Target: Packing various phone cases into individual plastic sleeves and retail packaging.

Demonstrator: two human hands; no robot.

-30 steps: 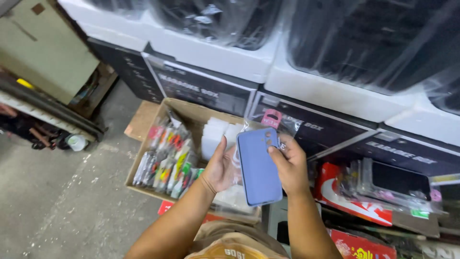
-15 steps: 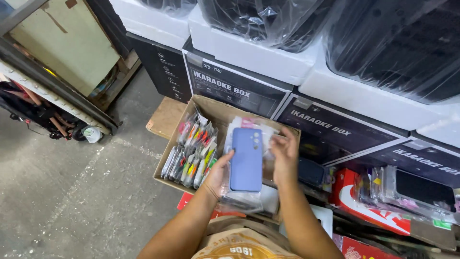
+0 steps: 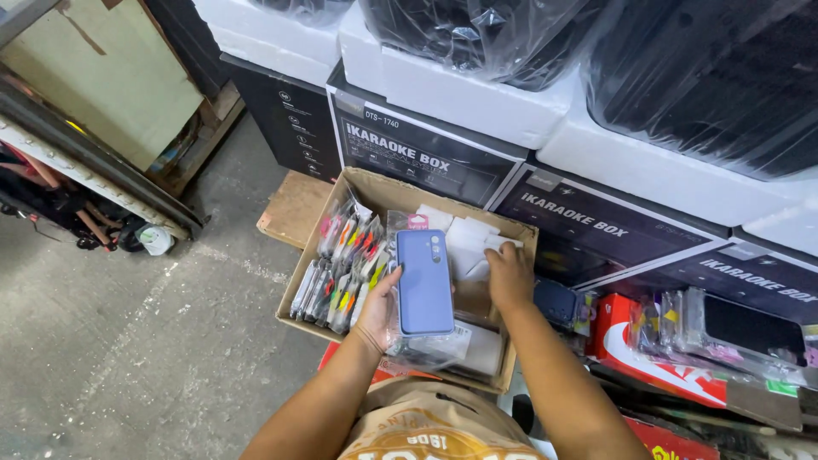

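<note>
left hand (image 3: pixel 381 308), centre frame, grips blue phone case (image 3: pixel 423 282) by left edge, clear sleeve under it, held above cardboard box (image 3: pixel 300 271). judgement: keep thumb on edge and case level so sleeve doesn't slide off. right hand (image 3: pixel 509 277) just right of it, palm down, fingers curled inside box among white packets (image 3: pixel 467 238); grip on one cannot tell. judgement: pick single packet, not stack. box on floor: left rows of upright colourful packaged cases (image 3: pixel 342 264), right side white packets. black boxes (image 3: pixel 417 158) behind, upper frame.
</note>
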